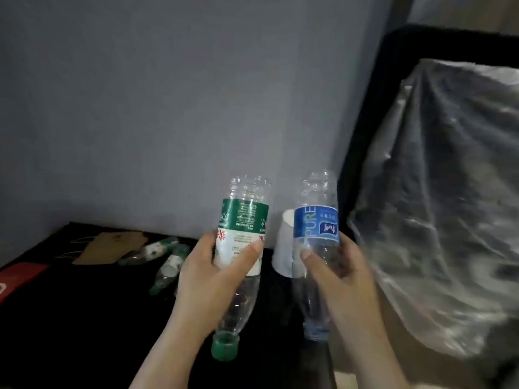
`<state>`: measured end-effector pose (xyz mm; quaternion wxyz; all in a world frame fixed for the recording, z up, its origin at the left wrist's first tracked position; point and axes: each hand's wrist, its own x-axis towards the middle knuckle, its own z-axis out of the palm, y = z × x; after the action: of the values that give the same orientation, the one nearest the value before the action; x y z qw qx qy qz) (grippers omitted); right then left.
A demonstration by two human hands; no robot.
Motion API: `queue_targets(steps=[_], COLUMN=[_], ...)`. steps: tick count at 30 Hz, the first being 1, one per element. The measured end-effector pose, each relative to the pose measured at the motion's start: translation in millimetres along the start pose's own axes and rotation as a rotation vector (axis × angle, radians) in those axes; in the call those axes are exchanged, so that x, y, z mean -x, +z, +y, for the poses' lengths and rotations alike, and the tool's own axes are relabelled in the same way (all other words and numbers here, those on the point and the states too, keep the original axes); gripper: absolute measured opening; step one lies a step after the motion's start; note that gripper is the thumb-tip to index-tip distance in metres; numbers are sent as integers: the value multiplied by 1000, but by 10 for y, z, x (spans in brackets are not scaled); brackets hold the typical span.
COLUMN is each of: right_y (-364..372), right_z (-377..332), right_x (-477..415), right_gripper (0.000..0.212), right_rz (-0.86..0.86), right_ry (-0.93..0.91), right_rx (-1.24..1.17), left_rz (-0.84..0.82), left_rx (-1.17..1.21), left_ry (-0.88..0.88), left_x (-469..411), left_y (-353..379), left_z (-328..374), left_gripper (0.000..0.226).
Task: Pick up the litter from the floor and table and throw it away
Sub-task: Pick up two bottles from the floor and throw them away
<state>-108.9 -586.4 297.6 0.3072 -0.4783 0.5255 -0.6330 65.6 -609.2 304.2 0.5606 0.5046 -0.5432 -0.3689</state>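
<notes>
My left hand (207, 282) grips an empty clear bottle with a green-and-white label (243, 220), held upside down with its green cap pointing toward me. My right hand (337, 273) grips an empty clear bottle with a blue label (316, 220), also cap-down. Both bottles are raised above the black table (70, 332). Between the two bottles, behind them, a white paper cup (283, 248) shows partly. Two more green-capped bottles (165, 259) lie on the table to the left. At the right stands a bin lined with a clear plastic bag (438, 206).
A flat brown paper bag (109, 247) lies at the table's back left, and a red object (19, 276) sits at the left edge. A grey wall (168, 94) rises behind the table. A black frame (373, 108) borders the lined bin.
</notes>
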Motion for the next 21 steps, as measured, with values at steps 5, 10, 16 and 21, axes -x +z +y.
queue_targets(steps=[5, 10, 16, 21], right_y=[-779, -1430, -2129, -2875], right_z=[-182, -301, -454, -620], right_x=[456, 812, 1147, 1486], right_gripper=[48, 46, 48, 47], right_rz=[277, 508, 693, 808], right_ry=[28, 5, -23, -56], right_rx=[62, 59, 106, 144], left_rz=[-348, -561, -696, -836], left_rx=[89, 163, 193, 262], left_ry=[5, 20, 63, 107], left_x=[322, 660, 1078, 1639], left_y=[628, 1194, 1894, 2573], left_z=[111, 313, 592, 875], left_gripper=[30, 25, 26, 26])
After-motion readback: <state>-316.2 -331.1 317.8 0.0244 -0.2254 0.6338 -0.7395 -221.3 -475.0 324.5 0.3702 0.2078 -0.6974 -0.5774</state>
